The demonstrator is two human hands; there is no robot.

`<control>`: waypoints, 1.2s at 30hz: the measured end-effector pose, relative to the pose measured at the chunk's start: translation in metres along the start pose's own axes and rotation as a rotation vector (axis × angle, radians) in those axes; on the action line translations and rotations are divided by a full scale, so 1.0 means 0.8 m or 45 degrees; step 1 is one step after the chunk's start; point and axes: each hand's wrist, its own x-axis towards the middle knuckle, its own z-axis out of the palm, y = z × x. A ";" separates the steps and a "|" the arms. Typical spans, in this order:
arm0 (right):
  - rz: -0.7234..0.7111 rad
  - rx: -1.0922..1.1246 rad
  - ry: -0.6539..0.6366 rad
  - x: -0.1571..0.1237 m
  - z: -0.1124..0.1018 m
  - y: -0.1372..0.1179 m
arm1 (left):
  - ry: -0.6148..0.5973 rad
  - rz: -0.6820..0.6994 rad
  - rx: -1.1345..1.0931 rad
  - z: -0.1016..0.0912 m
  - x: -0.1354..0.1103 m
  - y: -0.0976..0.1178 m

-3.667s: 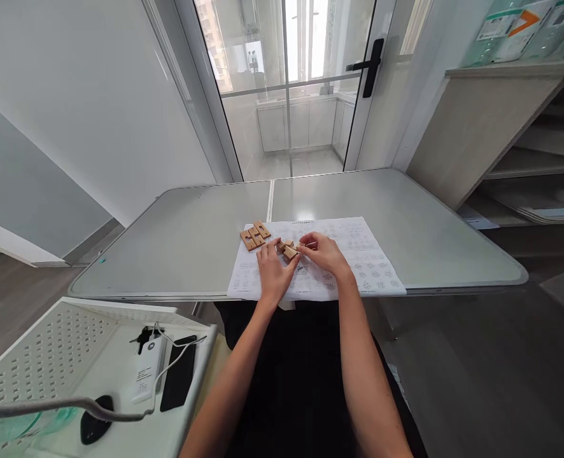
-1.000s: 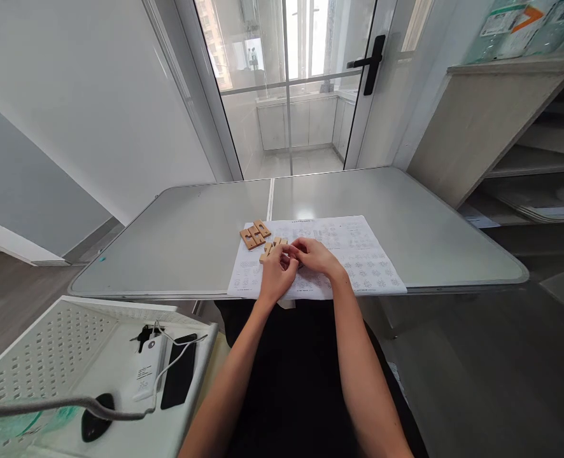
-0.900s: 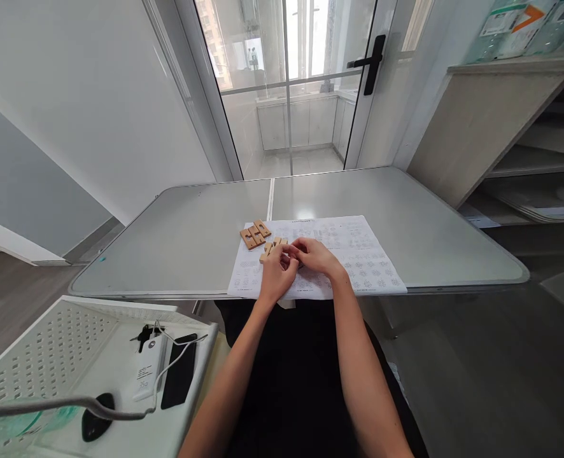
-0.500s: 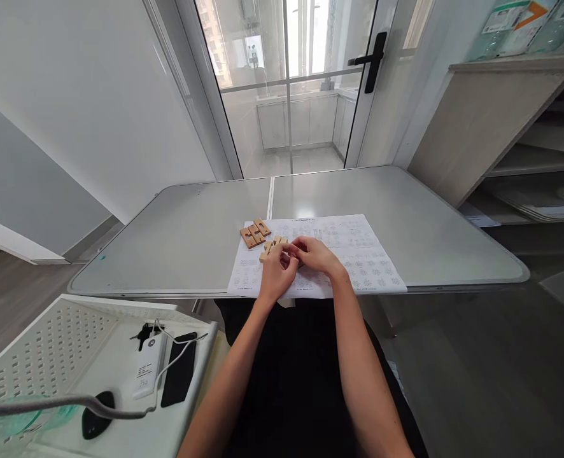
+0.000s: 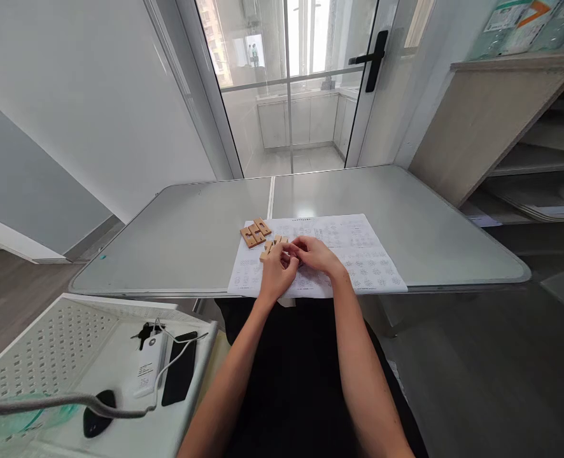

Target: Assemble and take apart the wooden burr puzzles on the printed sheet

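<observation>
Over the near part of a printed paper sheet (image 5: 344,238), my left hand (image 5: 279,270) and my right hand (image 5: 313,253) meet with their fingers curled and pinched together. Whatever lies between the fingertips is hidden by the hands. Light wooden puzzle blocks (image 5: 264,256) sit on the paper just beyond my left hand, partly covered by it. Farther up, at the sheet's upper left corner, lie several darker brown notched wooden pieces (image 5: 256,234), apart from both hands.
The sheet lies on a grey folding table (image 5: 191,242). At lower left a white plastic basket (image 5: 67,305) holds a black phone (image 5: 179,369), a white power bank (image 5: 149,366), keys and a cable. A shelf unit (image 5: 496,121) stands right, a glass door (image 5: 291,121) beyond.
Both hands stay pinched together in the same place. The wooden pieces have not moved; the camera view has shifted only slightly.
</observation>
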 end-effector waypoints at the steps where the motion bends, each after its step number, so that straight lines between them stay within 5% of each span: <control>1: 0.003 0.000 -0.001 0.000 0.000 0.000 | -0.002 -0.001 0.002 0.000 0.000 0.000; 25: -0.004 0.011 0.051 0.006 0.006 0.008 | -0.016 0.005 -0.016 0.001 0.000 -0.004; 36: 0.028 -0.084 0.210 0.017 0.017 0.010 | -0.020 0.018 -0.016 0.002 0.001 -0.003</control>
